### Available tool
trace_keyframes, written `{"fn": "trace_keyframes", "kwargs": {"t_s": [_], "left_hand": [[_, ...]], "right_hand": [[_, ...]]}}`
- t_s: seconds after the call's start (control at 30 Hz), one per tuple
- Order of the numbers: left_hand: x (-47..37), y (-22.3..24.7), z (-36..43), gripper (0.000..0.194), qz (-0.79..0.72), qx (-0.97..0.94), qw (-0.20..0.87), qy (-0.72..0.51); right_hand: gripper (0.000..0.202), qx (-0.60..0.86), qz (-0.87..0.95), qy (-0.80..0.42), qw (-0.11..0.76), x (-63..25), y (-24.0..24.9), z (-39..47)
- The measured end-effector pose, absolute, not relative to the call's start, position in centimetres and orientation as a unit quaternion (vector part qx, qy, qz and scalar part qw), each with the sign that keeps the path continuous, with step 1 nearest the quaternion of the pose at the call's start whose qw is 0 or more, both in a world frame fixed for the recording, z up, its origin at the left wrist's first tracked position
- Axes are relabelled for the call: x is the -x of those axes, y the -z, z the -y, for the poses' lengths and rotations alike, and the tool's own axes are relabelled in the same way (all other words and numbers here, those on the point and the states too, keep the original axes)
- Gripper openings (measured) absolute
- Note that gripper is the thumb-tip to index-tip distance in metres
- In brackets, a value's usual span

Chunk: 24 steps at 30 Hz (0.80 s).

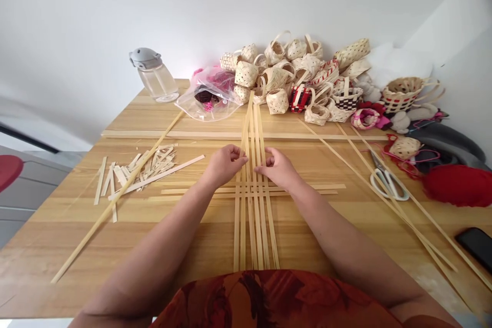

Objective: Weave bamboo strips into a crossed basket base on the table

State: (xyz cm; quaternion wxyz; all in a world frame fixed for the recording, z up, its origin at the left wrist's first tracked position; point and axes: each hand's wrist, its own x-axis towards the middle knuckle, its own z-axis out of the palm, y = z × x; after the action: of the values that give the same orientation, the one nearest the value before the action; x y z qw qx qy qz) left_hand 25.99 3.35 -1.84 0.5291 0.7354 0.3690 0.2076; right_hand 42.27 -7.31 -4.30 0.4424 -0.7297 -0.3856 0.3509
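Note:
Several long pale strips (257, 225) run lengthwise from the table's front edge toward the back. Shorter crosswise strips (315, 189) interlace with them in front of my hands. My left hand (227, 165) pinches a lengthwise strip on the left side of the bundle, thumb and forefinger together. On the other side, my right hand (277, 168) has its thumb and fingers closed at the rightmost lengthwise strips. The far ends of the strips gather near the small baskets.
Small woven baskets (277, 101) are heaped at the back, beside a plastic bag (209, 95) and a bottle (154, 76). Cut scraps (154, 164) lie left. Scissors (388, 179), loose strips (423, 210), red yarn (457, 184) and a phone (475, 247) are right.

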Motion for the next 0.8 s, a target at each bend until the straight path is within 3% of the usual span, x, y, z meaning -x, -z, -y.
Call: {"fn": "trace_keyframes", "kwargs": {"t_s": [0.1, 0.17, 0.27, 0.4, 0.67, 0.8], "left_hand": [[-26.3, 1.9, -3.8, 0.022, -0.402, -0.748, 0.496, -0.179], [-26.5, 1.8, -4.2, 0.023, -0.42, -0.751, 0.484, -0.159], [-27.0, 1.7, -4.8, 0.03, -0.426, -0.74, 0.503, -0.135], [-27.6, 2.2, -4.9, 0.046, -0.377, -0.68, 0.609, -0.158], [-28.0, 1.2, -3.9, 0.033, -0.298, -0.636, 0.673, -0.233], [-28.5, 1.2, -3.8, 0.045, -0.247, -0.576, 0.748, -0.218]], "right_hand": [[0.034, 0.708, 0.38, -0.38, 0.458, -42.3, 4.0, 7.4], [0.022, 0.692, 0.382, -0.387, 0.474, -42.2, 3.7, 7.6], [0.022, 0.666, 0.386, -0.396, 0.5, -42.1, 3.3, 7.8], [0.026, 0.678, 0.414, -0.365, 0.485, -41.8, 3.3, 7.8], [0.026, 0.689, 0.428, -0.335, 0.479, -41.9, 4.3, 7.5], [0.029, 0.648, 0.399, -0.385, 0.523, -41.9, 4.4, 7.5]]}}
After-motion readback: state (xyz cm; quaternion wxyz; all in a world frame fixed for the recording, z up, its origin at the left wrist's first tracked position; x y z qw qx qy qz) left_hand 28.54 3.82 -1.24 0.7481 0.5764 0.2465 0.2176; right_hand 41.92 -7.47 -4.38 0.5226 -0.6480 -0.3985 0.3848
